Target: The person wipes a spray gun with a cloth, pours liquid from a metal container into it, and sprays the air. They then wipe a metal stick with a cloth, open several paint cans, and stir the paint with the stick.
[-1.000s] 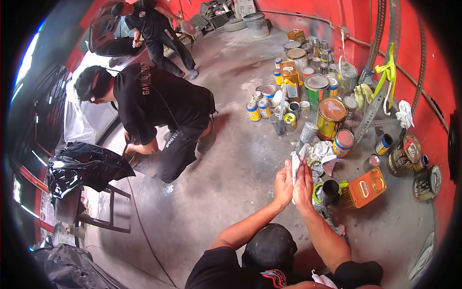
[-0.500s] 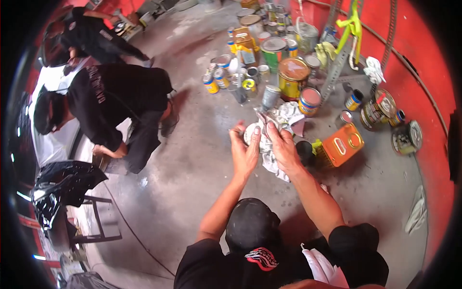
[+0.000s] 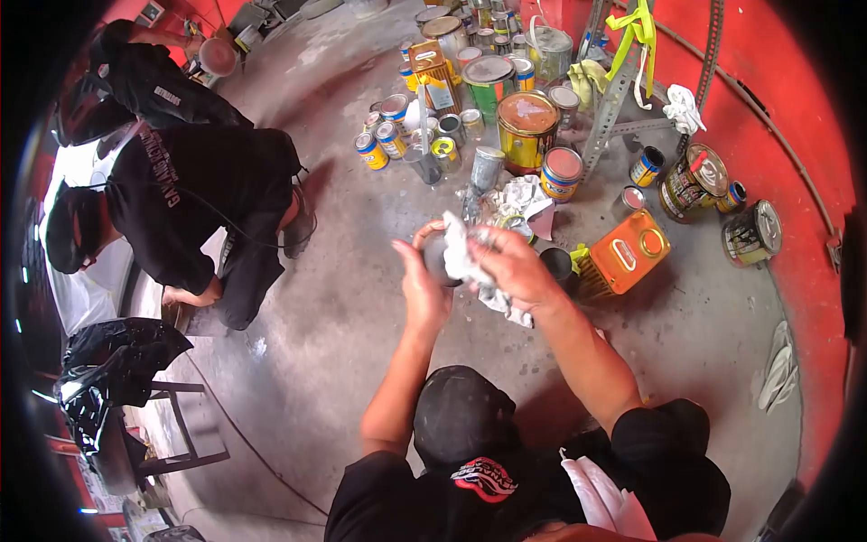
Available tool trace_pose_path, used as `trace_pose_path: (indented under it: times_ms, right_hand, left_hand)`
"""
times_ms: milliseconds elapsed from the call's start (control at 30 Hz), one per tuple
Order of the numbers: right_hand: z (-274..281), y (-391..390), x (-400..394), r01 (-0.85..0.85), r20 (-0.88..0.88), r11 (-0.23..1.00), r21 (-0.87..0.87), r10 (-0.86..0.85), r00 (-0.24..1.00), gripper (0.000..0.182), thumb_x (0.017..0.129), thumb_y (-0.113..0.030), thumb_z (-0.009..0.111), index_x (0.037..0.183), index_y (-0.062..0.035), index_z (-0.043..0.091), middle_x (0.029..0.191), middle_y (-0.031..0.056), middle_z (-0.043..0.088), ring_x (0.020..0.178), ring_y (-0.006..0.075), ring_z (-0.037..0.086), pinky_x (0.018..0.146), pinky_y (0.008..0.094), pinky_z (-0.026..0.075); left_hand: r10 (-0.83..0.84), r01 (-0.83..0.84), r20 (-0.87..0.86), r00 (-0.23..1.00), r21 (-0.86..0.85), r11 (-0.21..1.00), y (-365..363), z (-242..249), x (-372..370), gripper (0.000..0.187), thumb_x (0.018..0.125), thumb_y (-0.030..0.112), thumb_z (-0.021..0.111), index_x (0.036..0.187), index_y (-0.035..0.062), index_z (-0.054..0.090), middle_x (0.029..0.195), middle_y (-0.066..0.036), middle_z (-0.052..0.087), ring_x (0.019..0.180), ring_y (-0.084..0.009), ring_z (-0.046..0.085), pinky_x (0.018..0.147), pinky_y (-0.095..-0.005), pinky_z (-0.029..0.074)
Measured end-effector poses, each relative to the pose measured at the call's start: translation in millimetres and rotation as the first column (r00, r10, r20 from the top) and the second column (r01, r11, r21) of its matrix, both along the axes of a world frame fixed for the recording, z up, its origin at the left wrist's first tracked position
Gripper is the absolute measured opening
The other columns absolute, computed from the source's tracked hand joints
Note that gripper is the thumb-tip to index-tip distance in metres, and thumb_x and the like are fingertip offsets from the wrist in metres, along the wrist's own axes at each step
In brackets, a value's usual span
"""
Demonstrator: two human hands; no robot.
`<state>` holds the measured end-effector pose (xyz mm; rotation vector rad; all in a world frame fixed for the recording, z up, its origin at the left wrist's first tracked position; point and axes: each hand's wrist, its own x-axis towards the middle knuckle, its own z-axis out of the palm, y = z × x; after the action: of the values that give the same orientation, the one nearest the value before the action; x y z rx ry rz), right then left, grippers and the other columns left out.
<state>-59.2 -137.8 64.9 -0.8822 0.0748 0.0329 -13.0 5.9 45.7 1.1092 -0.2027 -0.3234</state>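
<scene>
In front of me, over the concrete floor, my left hand (image 3: 424, 287) is wrapped round a small grey round container (image 3: 438, 260), partly covered by cloth. My right hand (image 3: 522, 271) grips a crumpled white rag (image 3: 459, 250) and presses it against that container; one end hangs down below the hand. Just beyond lies more crumpled white cloth or paper (image 3: 524, 194) on the floor. A grey metal can (image 3: 487, 168) stands behind it, near a blue and yellow can (image 3: 561, 173). The container's exact kind is hard to make out.
Many paint cans crowd the back, including a large yellow can (image 3: 526, 131). An orange rectangular tin (image 3: 625, 253) stands right of my hands, beside a perforated metal post (image 3: 607, 126). At left a person in black (image 3: 199, 194) crouches near a black-draped stool (image 3: 172, 397).
My right hand has brought the white rag up against the container in my left hand, which has turned. The view has shifted slightly. Further back, the other person at left has moved.
</scene>
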Motion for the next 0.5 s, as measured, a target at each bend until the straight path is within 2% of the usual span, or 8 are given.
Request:
trace_pose_path:
  times_ms: [67, 100, 167, 233, 267, 300, 367, 500]
  right_hand:
    - [-2, -17, 4, 0.154, 0.061, 0.947, -0.281, -0.143, 0.988, 0.021, 0.097, -0.017, 0.057, 0.111, -0.0012, 0.061, 0.097, 0.0042, 0.064, 0.086, 0.0089, 0.060, 0.074, 0.0235, 0.049]
    - [-12, -20, 14, 0.620, 0.477, 0.547, -0.563, -0.397, 0.784, 0.023, 0.094, -0.015, 0.060, 0.112, 0.0002, 0.060, 0.092, 0.0030, 0.065, 0.080, 0.0126, 0.061, 0.073, 0.0257, 0.049]
    - [-10, -35, 19, 0.709, 0.662, 0.342, -0.616, -0.263, 0.702, 0.026, 0.089, -0.013, 0.066, 0.111, -0.0004, 0.060, 0.091, 0.0032, 0.065, 0.079, 0.0158, 0.063, 0.073, 0.0279, 0.050]
    - [12, -10, -1, 0.387, 0.307, 0.761, -0.520, -0.256, 0.916, 0.028, 0.084, -0.011, 0.070, 0.108, -0.0027, 0.061, 0.099, 0.0071, 0.066, 0.089, 0.0175, 0.064, 0.076, 0.0304, 0.050]
    - [19, 3, -10, 0.366, 0.314, 0.635, -0.681, -0.199, 0.928, 0.029, 0.080, -0.011, 0.073, 0.106, -0.0039, 0.062, 0.100, 0.0101, 0.066, 0.090, 0.0232, 0.066, 0.077, 0.0345, 0.051]
    - [-6, 14, -5, 0.601, 0.628, 0.443, -0.665, -0.104, 0.771, 0.032, 0.077, -0.009, 0.074, 0.106, -0.0058, 0.063, 0.097, 0.0086, 0.067, 0.089, 0.0259, 0.065, 0.076, 0.0375, 0.051]
    - [-32, 16, 6, 0.691, 0.753, 0.300, -0.658, 0.250, 0.609, 0.038, 0.073, -0.010, 0.075, 0.109, -0.0091, 0.064, 0.108, 0.0097, 0.064, 0.097, 0.0275, 0.061, 0.075, 0.0392, 0.052]
    - [-15, 8, -7, 0.682, 0.694, 0.149, -0.716, 0.260, 0.671, 0.042, 0.073, -0.015, 0.073, 0.114, -0.0119, 0.065, 0.117, 0.0109, 0.056, 0.105, 0.0265, 0.056, 0.076, 0.0406, 0.052]
  left_hand:
    - [-0.076, -0.051, -0.418, 0.905, -0.285, 0.957, 7, 16, 1, 0.089, 0.083, 0.080, 0.027, 0.121, 0.0040, 0.052, 0.119, -0.019, 0.058, 0.104, -0.0350, 0.061, 0.077, -0.0521, 0.054]
    - [-0.073, -0.057, -0.426, 0.902, -0.284, 0.957, 12, 13, 0, 0.089, 0.083, 0.080, 0.027, 0.121, 0.0040, 0.052, 0.119, -0.019, 0.058, 0.104, -0.0350, 0.061, 0.077, -0.0521, 0.054]
    - [-0.332, 0.169, -0.367, 0.869, -0.411, 0.896, 18, 7, 2, 0.096, 0.078, 0.085, 0.030, 0.122, 0.0030, 0.052, 0.119, -0.018, 0.059, 0.103, -0.0355, 0.061, 0.078, -0.0530, 0.054]
    - [-0.373, 0.224, -0.349, 0.860, -0.399, 0.889, 14, 7, 1, 0.099, 0.076, 0.087, 0.030, 0.123, 0.0025, 0.051, 0.118, -0.017, 0.060, 0.103, -0.0336, 0.062, 0.080, -0.0533, 0.053]
    - [-0.215, 0.097, -0.448, 0.868, -0.271, 0.958, 6, 15, -2, 0.100, 0.076, 0.088, 0.029, 0.122, 0.0024, 0.052, 0.117, -0.017, 0.061, 0.102, -0.0324, 0.062, 0.081, -0.0516, 0.053]
    - [-0.042, -0.028, -0.519, 0.854, -0.127, 0.991, 2, 19, -3, 0.100, 0.075, 0.088, 0.029, 0.121, 0.0023, 0.053, 0.116, -0.016, 0.061, 0.102, -0.0311, 0.062, 0.082, -0.0499, 0.053]
    - [-0.093, 0.034, -0.502, 0.860, -0.126, 0.991, 7, 7, 0, 0.099, 0.076, 0.088, 0.027, 0.120, 0.0033, 0.056, 0.114, -0.013, 0.062, 0.100, -0.0281, 0.063, 0.083, -0.0447, 0.054]
    - [-0.052, 0.045, -0.432, 0.900, -0.026, 0.999, 17, 6, -1, 0.097, 0.080, 0.084, 0.022, 0.119, 0.0016, 0.056, 0.107, -0.014, 0.064, 0.098, -0.0262, 0.064, 0.081, -0.0398, 0.056]
